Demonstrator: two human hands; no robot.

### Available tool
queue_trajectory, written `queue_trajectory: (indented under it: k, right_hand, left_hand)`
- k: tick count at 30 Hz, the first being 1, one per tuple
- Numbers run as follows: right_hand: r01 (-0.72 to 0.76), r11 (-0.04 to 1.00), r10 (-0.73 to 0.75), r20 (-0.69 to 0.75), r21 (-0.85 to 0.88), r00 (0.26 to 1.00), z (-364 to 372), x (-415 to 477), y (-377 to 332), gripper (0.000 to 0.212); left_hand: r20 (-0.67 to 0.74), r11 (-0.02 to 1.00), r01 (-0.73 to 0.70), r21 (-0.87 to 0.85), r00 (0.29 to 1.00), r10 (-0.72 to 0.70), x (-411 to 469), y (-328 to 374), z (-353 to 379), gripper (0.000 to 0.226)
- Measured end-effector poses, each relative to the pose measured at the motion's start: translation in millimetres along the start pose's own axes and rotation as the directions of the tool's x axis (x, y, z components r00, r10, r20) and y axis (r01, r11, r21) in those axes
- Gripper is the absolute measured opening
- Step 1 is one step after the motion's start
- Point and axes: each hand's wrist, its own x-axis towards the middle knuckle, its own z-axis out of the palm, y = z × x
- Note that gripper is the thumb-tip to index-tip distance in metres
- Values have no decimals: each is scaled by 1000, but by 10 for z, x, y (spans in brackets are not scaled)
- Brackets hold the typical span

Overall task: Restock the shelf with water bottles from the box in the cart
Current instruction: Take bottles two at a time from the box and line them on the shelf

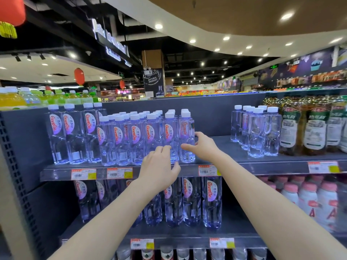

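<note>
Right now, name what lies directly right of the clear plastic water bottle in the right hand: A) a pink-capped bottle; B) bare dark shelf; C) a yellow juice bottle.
B: the right hand grips the end clear plastic water bottle; bare dark shelf lies beside it.

rear water bottles (146,113): mostly hidden | price tags (83,174): print unreadable

red lantern (79,76) hanging upper left | yellow-green drink bottles (11,100) top left | green-label bottles (315,128) right | pink-capped bottles (308,196) lower right | black sign (152,79) centre back
</note>
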Motion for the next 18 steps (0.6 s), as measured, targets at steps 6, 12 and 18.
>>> queue_trajectory:
  k: [6,12,18]
  right_hand:
    - [35,967,-33,12,-252,999,-122,-281,107,71]
    - [126,896,-126,29,-426,992,-281,-716,375,61]
    - [30,814,-24,18,-580,1000,-592,-1587,1006,45]
  left_hand:
    - [23,997,-27,69,999,26,-84,122,-3,64]
    - [81,988,-71,140,995,60,-285,330,192,52]
    - [178,974,-180,138,972,154,-631,780,442,53]
